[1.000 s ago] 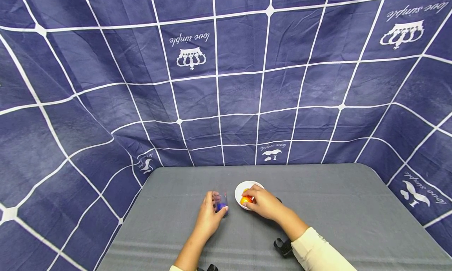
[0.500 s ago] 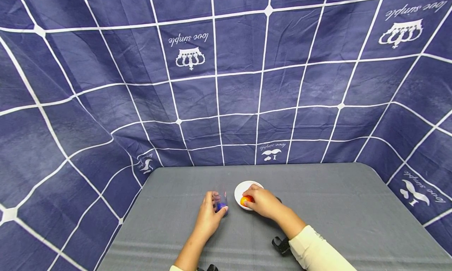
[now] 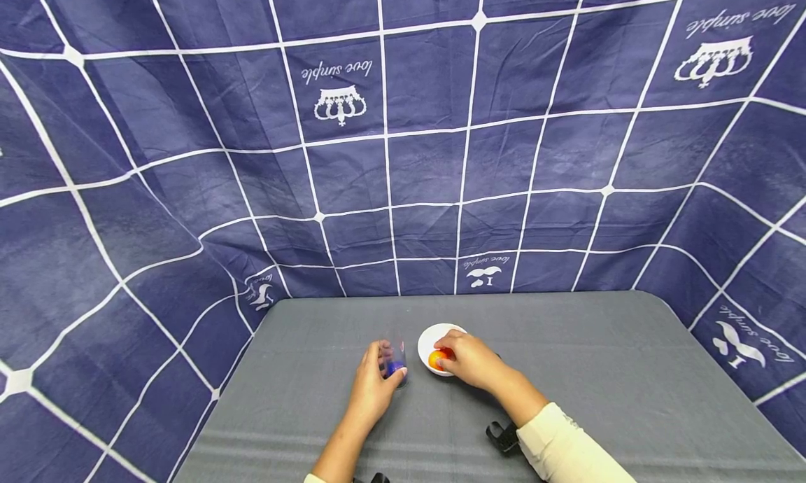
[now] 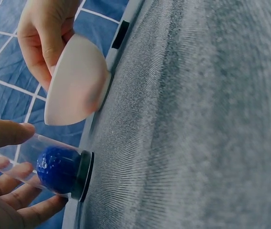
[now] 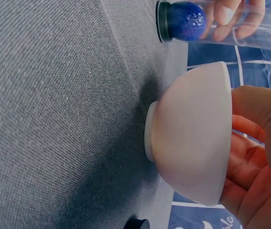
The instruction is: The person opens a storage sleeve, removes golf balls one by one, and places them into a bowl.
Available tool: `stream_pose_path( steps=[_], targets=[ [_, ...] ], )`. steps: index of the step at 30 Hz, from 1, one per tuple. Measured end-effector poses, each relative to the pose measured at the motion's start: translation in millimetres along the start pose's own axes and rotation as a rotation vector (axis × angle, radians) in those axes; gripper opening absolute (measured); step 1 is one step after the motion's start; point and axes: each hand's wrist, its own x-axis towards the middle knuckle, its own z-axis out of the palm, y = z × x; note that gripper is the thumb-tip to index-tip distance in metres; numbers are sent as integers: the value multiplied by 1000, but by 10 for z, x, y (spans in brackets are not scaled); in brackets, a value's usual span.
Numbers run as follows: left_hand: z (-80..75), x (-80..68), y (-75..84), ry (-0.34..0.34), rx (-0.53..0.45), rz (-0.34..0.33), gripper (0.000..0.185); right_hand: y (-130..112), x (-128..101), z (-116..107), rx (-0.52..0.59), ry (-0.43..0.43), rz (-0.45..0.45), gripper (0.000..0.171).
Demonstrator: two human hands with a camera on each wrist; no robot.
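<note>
Left grip: left hand clasped round a clear glass that stood on the bench.
Glass contents: blue ball at the bottom.
Right grip: right hand fingers curled over an orange ball inside the white bowl.
Bowl: just beside the glass, on the grey bench.

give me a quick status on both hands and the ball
Left hand grips clear plastic tube with blue ball inside. Right hand pinches orange ball in small white bowl. Nothing in the way on grey table.
</note>
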Motion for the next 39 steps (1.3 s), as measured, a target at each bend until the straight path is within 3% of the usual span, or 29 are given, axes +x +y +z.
stream_pose_path(
  steps=[7, 19, 32, 39],
  targets=[
    [-2, 4, 33, 4, 0, 23, 52, 8, -43, -52, 49, 62, 17, 21],
    [-9, 8, 164, 16, 73, 108, 54, -3, -82, -195, 311, 229, 95, 16],
    [-23, -9, 286, 4, 212, 181, 57, -50, -169, -250, 415, 239, 135, 17],
    [-14, -21, 330, 37, 296, 285, 60, -99, -247, -263, 488, 246, 158, 16]
  ],
)
